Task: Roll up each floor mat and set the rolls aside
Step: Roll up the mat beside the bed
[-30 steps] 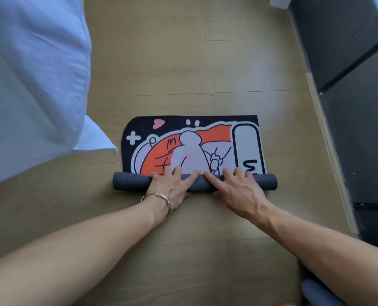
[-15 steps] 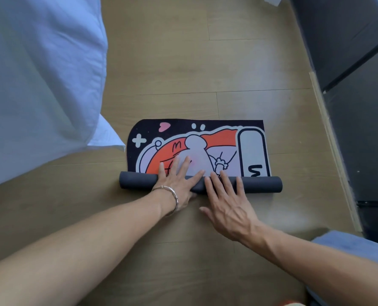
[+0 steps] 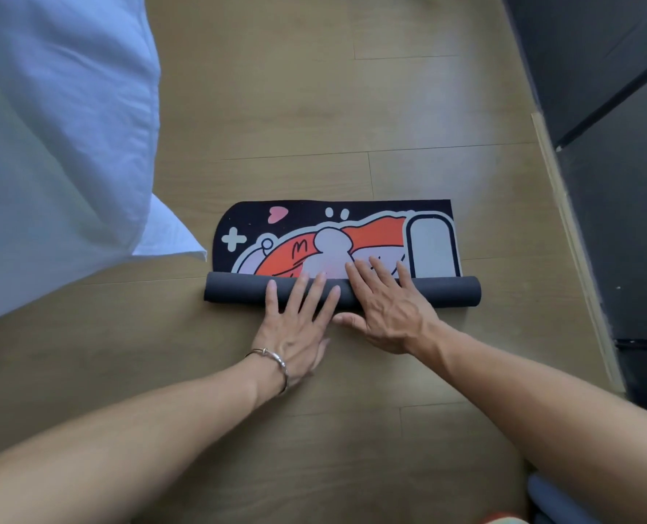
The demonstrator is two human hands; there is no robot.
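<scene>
Head view: a floor mat (image 3: 337, 236) lies on the wooden floor (image 3: 276, 107), partly rolled. Its dark grey roll (image 3: 234, 293) runs left to right at the near edge, and the flat printed part, black with an orange and white cartoon, stretches away from the person.

The left hand (image 3: 295, 327) rests on the middle of the roll. Its fingers (image 3: 299, 296) are straight and spread wide, gripping nothing, and a thin bracelet (image 3: 276, 363) circles the wrist.

Just beside it, the right hand (image 3: 386, 308) presses flat across the roll. Its fingers (image 3: 356, 274) are straight and reach over onto the printed surface, with the thumb on the near side.

White bedding (image 3: 57, 126) hangs at the left, its corner near the mat's far left edge. A dark cabinet (image 3: 617, 183) stands along the right.
</scene>
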